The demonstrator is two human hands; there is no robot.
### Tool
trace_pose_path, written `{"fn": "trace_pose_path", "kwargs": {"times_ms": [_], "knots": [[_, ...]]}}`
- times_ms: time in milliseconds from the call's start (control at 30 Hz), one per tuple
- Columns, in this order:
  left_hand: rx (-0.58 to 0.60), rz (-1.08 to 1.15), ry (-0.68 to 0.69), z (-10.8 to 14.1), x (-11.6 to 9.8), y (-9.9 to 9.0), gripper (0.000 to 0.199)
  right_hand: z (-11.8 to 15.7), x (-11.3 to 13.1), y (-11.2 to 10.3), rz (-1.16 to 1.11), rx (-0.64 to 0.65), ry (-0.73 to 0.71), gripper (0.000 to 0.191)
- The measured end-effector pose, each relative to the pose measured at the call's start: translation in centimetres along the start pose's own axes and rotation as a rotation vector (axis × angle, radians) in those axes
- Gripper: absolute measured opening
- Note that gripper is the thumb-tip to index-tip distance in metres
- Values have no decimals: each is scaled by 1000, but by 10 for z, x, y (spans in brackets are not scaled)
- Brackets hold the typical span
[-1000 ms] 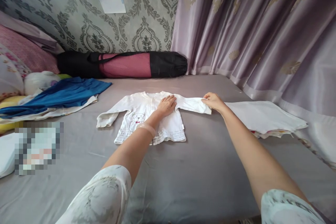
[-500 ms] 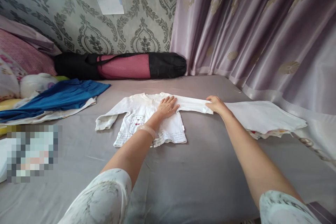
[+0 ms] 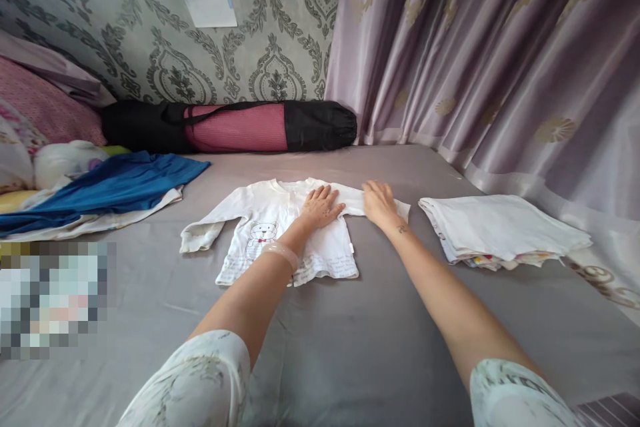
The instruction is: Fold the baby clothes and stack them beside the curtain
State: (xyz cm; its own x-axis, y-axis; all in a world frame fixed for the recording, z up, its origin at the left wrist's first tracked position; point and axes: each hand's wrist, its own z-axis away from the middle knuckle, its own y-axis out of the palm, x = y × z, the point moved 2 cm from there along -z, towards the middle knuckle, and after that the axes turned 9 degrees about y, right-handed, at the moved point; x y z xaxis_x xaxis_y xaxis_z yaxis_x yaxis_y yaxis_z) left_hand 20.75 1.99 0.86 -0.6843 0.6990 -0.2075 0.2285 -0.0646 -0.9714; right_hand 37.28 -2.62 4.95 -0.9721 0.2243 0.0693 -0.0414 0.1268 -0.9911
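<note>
The person's left forearm crosses the small white shirt [image 3: 285,203] and hides part of its front, so the printed lines along the hem show only on either side of the arm. The lettering is too small to read. On the right, the right hand [image 3: 380,203] covers the middle of 1 outstretched sleeve, leaving only the cuff end in sight beyond it. That hand is slightly blurred and its fingers are bent over the cloth; whether they pinch the fabric or merely rest on it cannot be told.

The left hand [image 3: 323,208] is open, palm down, its fingers spread on the upper chest of the shirt near the shoulder. A pale bracelet [image 3: 281,255] circles that wrist. The shirt lies spread out on the grey sheet [image 3: 320,353], in front of the person, its collar away from them. The other sleeve slants outward, its cuff end bent, and a bear print [image 3: 262,233] with a red bow shows beside the forearm.

To the right, just beyond the cuff, sits a stack of folded cloth [image 3: 505,223]; its lower layers show only as coloured edges. At far left, a blue garment [image 3: 125,183] runs out of view, and pixelation masks an object below it.
</note>
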Motion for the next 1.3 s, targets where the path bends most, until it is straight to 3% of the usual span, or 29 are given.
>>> {"fn": "trace_pose_path", "kwargs": {"times_ms": [100, 167, 267, 467, 967, 1133, 1300], "knots": [[45, -15, -6, 1, -1, -2, 60, -2, 42, 13, -248, 191, -155, 56], [87, -39, -2, 1, -1, -3, 62, -4, 61, 22, -333, 275, -146, 63], [106, -53, -8, 2, -2, -4, 65, -8, 67, 31, -363, 312, -92, 69], [87, -14, -37, 1, -2, -2, 66, -6, 45, 36, -270, 314, -52, 70], [18, -3, -34, 2, 0, 0, 71, 21, -14, 24, -56, 252, 83, 64], [30, 10, -36, 2, -1, -1, 72, 21, -22, 23, -13, 252, 90, 63], [18, 5, -24, 2, 1, 2, 72, 18, -50, 25, -26, 244, 126, 63]]}}
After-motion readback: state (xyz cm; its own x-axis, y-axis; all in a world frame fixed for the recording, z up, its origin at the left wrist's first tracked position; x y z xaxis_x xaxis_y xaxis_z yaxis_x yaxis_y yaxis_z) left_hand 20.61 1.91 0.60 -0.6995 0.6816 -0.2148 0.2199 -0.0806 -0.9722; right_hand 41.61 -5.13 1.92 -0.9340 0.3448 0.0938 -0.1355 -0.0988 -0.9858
